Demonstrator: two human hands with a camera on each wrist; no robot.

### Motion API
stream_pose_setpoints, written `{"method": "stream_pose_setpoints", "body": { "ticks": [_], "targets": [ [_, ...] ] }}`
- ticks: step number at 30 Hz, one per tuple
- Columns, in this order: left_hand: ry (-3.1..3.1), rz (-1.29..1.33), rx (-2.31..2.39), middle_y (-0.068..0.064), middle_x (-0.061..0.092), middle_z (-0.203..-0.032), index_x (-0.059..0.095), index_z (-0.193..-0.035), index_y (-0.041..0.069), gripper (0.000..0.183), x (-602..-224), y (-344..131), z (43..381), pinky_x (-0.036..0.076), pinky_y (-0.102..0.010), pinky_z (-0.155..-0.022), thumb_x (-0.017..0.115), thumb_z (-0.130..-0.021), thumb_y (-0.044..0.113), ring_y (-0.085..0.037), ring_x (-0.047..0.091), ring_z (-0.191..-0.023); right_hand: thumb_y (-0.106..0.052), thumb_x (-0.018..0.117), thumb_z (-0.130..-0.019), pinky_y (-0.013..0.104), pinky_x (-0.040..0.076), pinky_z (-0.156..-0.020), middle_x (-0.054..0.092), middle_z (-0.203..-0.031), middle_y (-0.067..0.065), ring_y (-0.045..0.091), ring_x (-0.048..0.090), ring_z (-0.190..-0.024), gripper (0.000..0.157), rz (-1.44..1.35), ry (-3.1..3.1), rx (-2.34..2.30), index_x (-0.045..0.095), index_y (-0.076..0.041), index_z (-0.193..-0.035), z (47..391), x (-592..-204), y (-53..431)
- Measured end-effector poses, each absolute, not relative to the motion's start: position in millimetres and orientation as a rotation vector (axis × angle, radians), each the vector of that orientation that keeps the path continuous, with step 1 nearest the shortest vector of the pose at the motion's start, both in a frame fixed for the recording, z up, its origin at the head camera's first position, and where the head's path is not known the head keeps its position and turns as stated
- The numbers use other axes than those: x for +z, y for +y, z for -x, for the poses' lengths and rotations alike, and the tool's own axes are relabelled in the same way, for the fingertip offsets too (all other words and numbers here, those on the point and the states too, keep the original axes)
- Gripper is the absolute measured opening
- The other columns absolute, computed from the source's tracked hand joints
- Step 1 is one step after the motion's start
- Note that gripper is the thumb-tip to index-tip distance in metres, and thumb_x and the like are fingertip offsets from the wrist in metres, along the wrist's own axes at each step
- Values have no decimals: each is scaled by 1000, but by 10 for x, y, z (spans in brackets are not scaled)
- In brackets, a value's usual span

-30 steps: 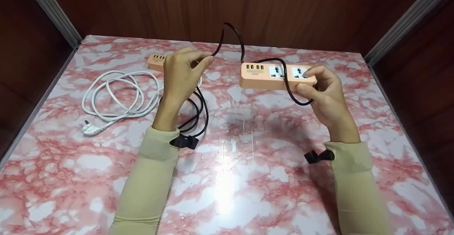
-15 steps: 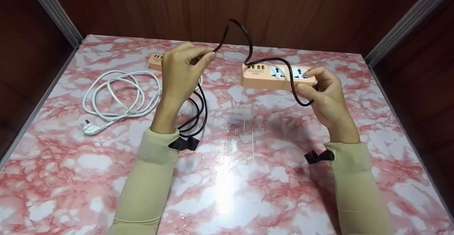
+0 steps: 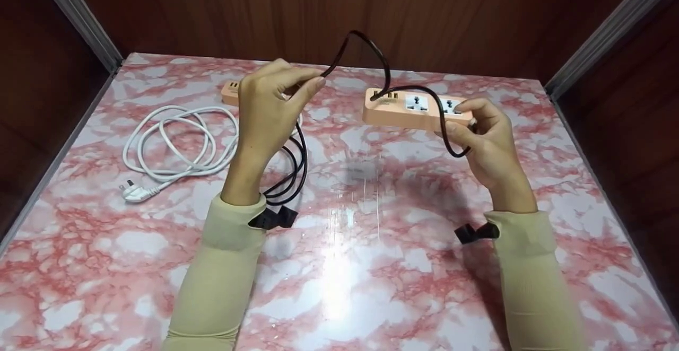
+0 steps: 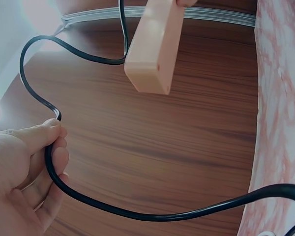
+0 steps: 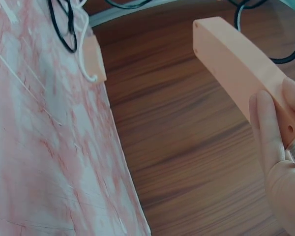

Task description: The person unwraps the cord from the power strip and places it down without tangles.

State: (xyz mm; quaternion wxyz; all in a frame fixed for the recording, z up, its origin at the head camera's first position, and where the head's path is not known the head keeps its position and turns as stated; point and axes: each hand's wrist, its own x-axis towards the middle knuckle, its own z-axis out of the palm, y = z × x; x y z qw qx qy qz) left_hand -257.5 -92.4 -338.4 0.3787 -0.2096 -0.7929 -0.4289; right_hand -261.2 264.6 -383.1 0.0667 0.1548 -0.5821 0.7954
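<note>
My right hand (image 3: 490, 144) grips the right end of a peach-coloured power strip (image 3: 403, 119), held up off the table. Its top shows USB ports and two white socket plates. From that end a black cable (image 3: 386, 64) curves back across the sockets, bends near the USB ports and arches up to the left. My left hand (image 3: 265, 112) pinches this cable between thumb and fingertips; the left wrist view shows the cable (image 4: 152, 217) running on below the hand. In the right wrist view, fingers (image 5: 268, 130) lie along the strip's underside.
Behind my left hand sits a second peach power strip (image 3: 229, 94), partly hidden. Its coiled white cable (image 3: 183, 156) lies at the left, ending in a white plug (image 3: 138, 192). Black cable loops (image 3: 303, 168) rest beside my left wrist. A brown wood-grain panel (image 3: 254, 17) stands behind the marbled table.
My left hand has shifted slightly left and up. The cable's arch has moved to the right, and its lower bend now crosses the USB ports. The held strip has tilted slightly, its left end rising.
</note>
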Motion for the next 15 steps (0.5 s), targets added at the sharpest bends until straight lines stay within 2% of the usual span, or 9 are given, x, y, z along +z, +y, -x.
{"method": "stream_pose_setpoints", "body": {
  "ticks": [10,15],
  "targets": [
    [-2022,572,-1095,3,79,-90,87,-104,17,19,-3265,-943,2513,47,-27,-71,78,-99,33,-7,63,-75,19,73,-88,35,65,-79,63,-108,14,24,68,-90,23,-445,-1774,2340,69,3,-104,2654,-3801,2639],
    [-2040,596,-1126,2,79,-89,87,-102,15,15,-3285,-950,2501,47,-31,-71,81,-96,27,-9,63,-74,21,72,-87,35,64,-79,63,-106,13,23,67,-88,27,-397,-1808,2323,70,1,-104,2655,-3847,2665]
  ]
}}
